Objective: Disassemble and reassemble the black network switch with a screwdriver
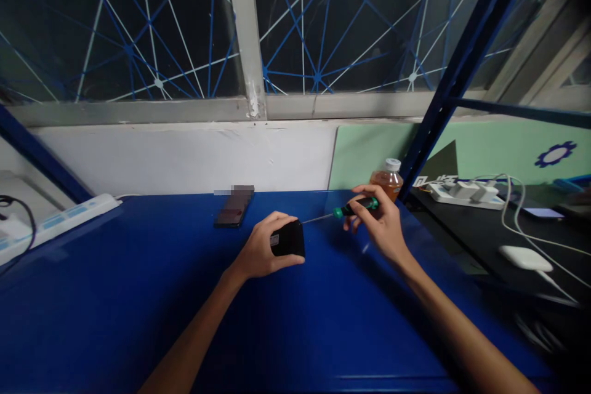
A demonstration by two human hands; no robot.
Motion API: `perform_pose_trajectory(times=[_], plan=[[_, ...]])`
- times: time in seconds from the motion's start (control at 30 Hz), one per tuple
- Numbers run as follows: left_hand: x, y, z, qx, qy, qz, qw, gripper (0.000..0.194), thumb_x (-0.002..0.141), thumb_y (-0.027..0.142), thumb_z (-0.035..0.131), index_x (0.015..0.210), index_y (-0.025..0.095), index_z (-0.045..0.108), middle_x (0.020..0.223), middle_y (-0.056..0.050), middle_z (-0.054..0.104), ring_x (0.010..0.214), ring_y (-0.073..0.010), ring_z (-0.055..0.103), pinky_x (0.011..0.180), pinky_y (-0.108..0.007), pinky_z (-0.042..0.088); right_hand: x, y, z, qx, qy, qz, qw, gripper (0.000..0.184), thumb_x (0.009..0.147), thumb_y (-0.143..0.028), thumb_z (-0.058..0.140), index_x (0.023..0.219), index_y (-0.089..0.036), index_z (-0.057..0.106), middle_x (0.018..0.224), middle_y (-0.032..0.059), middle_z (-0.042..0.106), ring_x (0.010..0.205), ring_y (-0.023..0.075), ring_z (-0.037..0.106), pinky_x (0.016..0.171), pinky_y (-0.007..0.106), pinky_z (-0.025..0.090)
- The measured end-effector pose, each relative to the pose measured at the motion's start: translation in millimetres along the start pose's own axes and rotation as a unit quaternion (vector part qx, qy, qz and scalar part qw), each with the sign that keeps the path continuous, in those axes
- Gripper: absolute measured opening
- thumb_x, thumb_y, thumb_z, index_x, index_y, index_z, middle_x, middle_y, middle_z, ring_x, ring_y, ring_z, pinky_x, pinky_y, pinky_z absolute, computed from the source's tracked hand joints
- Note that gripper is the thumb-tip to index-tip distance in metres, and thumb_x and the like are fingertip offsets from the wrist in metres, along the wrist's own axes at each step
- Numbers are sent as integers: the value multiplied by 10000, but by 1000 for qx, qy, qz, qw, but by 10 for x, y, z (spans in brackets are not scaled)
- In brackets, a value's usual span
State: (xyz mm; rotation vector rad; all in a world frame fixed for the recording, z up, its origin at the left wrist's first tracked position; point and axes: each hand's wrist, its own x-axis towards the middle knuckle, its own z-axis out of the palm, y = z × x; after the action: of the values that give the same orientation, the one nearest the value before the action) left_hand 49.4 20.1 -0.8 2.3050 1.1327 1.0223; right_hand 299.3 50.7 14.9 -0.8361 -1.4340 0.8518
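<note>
My left hand (265, 247) grips a small black box-like device (290, 239) with a pale label on its side, thumb below and fingers above. In my right hand (379, 221) is a screwdriver (351, 207) with a green and black handle, pinched between thumb and fingers. Its thin metal shaft points left, and the tip meets or lies very near the upper right corner of the black device. Whether the tip sits in a screw is too small to tell.
A dark phone (234, 206) lies on the blue table (115, 295) near the wall. Behind my right hand stands a bottle of amber drink (388, 180). Power strips (69, 221) lie at the left, others at the right beside a white charger (525, 258) with cables. Blue posts rise on both sides.
</note>
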Motion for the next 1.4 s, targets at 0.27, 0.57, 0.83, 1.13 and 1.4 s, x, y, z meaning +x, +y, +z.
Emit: perform_pose_trajectory(times=[0.27, 0.57, 0.83, 1.13, 1.4], plan=[[-9, 22, -9, -13, -15, -11, 1000, 618, 660, 432, 769, 1200, 206, 572, 1137, -96, 564, 1004, -275, 564, 864, -465, 492, -36, -15, 31, 5, 10, -4, 1000, 241, 851, -399, 586, 1016, -246, 502, 667, -21, 618, 456, 151, 605, 395, 270, 466], [1, 21, -14, -14, -13, -7, 1000, 603, 661, 430, 763, 1195, 219, 576, 1132, -94, 568, 1007, -281, 562, 867, -487, 489, -36, 15, 29, -48, 40, -1, 998, 215, 832, -393, 614, 971, -242, 551, 618, -20, 601, 499, 174, 631, 433, 293, 519], [-1, 7, -2, -8, -24, 1, 1000, 591, 663, 431, 759, 1189, 223, 588, 1114, -89, 579, 990, -276, 574, 859, -479, 491, -34, 19, 27, -27, 25, 11, 999, 267, 790, -383, 667, 898, -242, 468, 649, -38, 582, 447, 145, 606, 387, 260, 489], [9, -5, -4, -10, -18, 0, 1000, 606, 666, 431, 759, 1199, 204, 585, 1137, -99, 578, 1012, -278, 571, 882, -460, 485, 1, 45, -33, 4, -20, 30, 999, 351, 788, -418, 655, 1032, -247, 470, 786, -3, 629, 494, 166, 641, 416, 290, 514], [12, -18, -11, -11, -27, 9, 1000, 625, 684, 419, 760, 1234, 205, 556, 1155, -106, 566, 1031, -275, 562, 895, -460, 479, -2, 45, -18, -46, 13, 12, 999, 302, 799, -403, 652, 1015, -232, 528, 678, -6, 642, 535, 184, 657, 477, 309, 534]])
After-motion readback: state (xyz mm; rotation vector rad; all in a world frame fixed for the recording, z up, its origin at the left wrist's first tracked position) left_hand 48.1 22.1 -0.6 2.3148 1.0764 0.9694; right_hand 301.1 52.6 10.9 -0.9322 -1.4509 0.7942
